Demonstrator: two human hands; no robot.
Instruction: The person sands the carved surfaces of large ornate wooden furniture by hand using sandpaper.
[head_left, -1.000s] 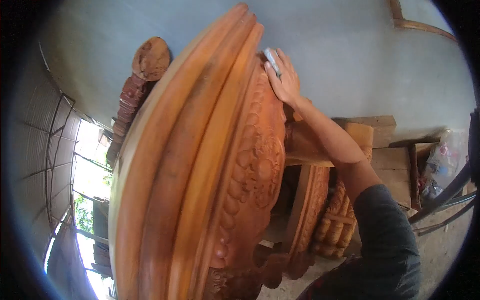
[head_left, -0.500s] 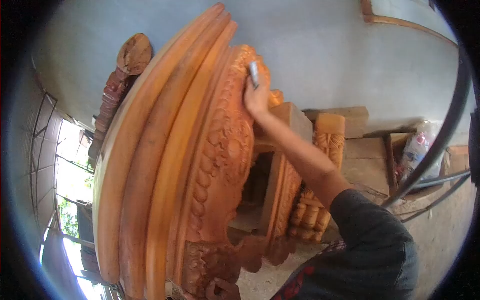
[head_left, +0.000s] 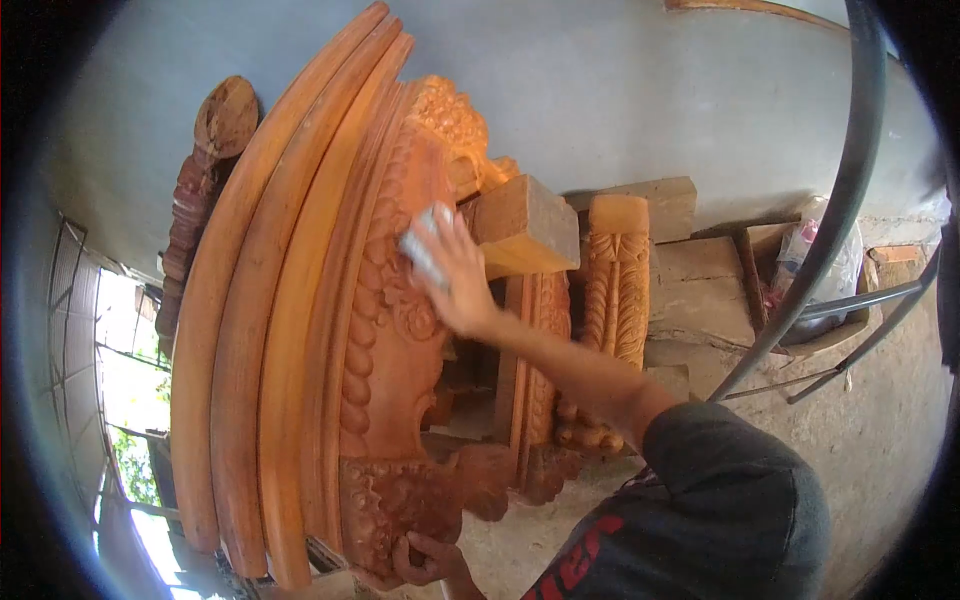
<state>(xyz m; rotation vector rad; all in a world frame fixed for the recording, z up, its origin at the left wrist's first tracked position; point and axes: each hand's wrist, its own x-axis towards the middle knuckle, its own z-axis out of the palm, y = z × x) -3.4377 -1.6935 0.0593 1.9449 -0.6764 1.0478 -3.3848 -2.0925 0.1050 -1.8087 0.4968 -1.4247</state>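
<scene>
A large carved wooden furniture piece [head_left: 390, 410], reddish brown with curved mouldings and relief flowers and leaves, stands before me. My right hand [head_left: 460, 280] lies over its carved face, fingers pressing a folded pale grey sheet [head_left: 425, 262] to the relief; it looks like sandpaper, but I cannot be sure. Low down, my left hand [head_left: 432, 560] grips the lower carved corner [head_left: 400, 510], its fingers curled at the edge and partly hidden. A squared wooden block [head_left: 530, 225] juts out just right of my right hand.
A carved wooden leg [head_left: 615, 290] stands to the right. Behind it, a box [head_left: 765, 270] holds a plastic bag [head_left: 830, 262]. Dark metal tubing [head_left: 850, 150] crosses the right side. At the far left a turned wooden post [head_left: 190, 200] leans by the wall [head_left: 620, 100].
My right hand has moved with the sheet from the upper carved end down and left to the middle of the relief. The view has shifted, and my left hand shows more clearly.
</scene>
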